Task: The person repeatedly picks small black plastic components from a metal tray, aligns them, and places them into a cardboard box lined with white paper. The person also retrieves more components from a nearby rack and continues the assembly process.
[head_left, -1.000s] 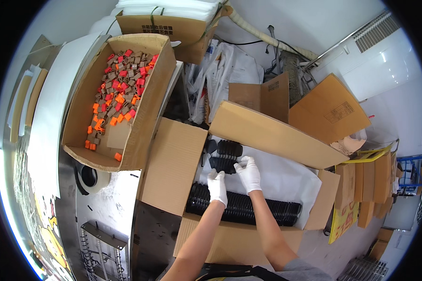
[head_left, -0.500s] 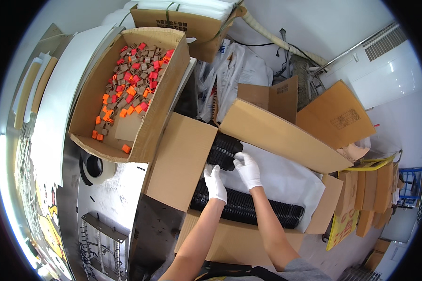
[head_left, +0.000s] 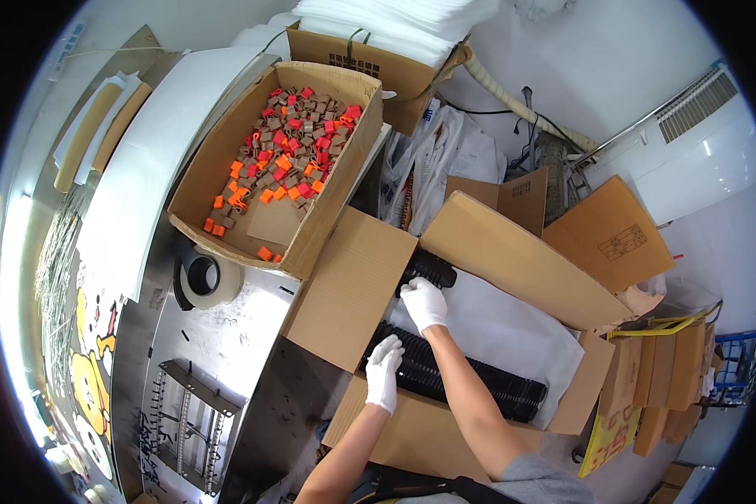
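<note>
A cardboard box with its flaps folded out holds black ribbed plastic parts, nested in rows on a white liner (head_left: 512, 315). The long near row (head_left: 479, 378) runs along the box's near side. A shorter black stack (head_left: 431, 267) sits in its far left corner. My right hand (head_left: 425, 304), in a white glove, is at the near edge of that short stack with its fingers curled in; whatever they hold is hidden. At the left end of the long row, my gloved left hand (head_left: 384, 371) rests with loosely bent fingers, and nothing shows in it.
Left of the box, a metal workbench (head_left: 218, 336) carries a tape roll (head_left: 212, 280), a metal fixture (head_left: 195, 420) and a carton (head_left: 328, 223) of brown, red and orange clips. A raised flap (head_left: 521, 260) borders the far side. More cartons (head_left: 676, 361) stand at right.
My left hand has left the short stack and come nearer, to the long row's left end. My right hand has shifted slightly left and curled its fingers. The whole view has shifted a little.
</note>
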A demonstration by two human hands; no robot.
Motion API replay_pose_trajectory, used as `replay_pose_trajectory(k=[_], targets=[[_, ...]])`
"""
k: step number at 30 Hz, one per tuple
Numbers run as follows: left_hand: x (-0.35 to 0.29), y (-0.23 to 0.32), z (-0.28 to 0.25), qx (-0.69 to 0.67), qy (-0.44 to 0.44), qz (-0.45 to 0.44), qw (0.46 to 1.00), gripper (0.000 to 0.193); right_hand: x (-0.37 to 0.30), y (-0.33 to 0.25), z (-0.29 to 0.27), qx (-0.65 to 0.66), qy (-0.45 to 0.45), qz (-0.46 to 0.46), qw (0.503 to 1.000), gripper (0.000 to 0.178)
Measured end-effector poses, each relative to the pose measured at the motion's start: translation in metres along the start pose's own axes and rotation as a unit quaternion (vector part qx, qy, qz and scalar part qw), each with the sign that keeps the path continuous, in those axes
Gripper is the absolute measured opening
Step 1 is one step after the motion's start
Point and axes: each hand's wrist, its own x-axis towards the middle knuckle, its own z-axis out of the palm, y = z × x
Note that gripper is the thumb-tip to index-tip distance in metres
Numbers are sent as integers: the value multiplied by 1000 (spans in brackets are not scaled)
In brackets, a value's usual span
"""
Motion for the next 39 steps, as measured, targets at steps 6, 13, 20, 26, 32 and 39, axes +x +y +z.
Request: replay_pose_trajectory(k=[6,13,20,26,32,39], targets=[[-47,2,-49,6,1,-17,1000,37,-36,81,-23,450,13,127,884,18],[-80,10,-89,-20,11,-15,1000,34,-9,120,-31,27,166,20,986,33],[-98,22,-134,-77,86,15,993,32,7,102,-43,-80,122,47,988,30],[-115,20,-156,-138,88,28,986,32,16,102,-25,47,51,40,997,29],[-164,15,-194,-164,68,58,982,35,-22,62,-26,-80,159,-78,981,29],[-276,-3,-313,-76,119,54,988,36,-302,-172,138,90,-248,-543,797,31]])
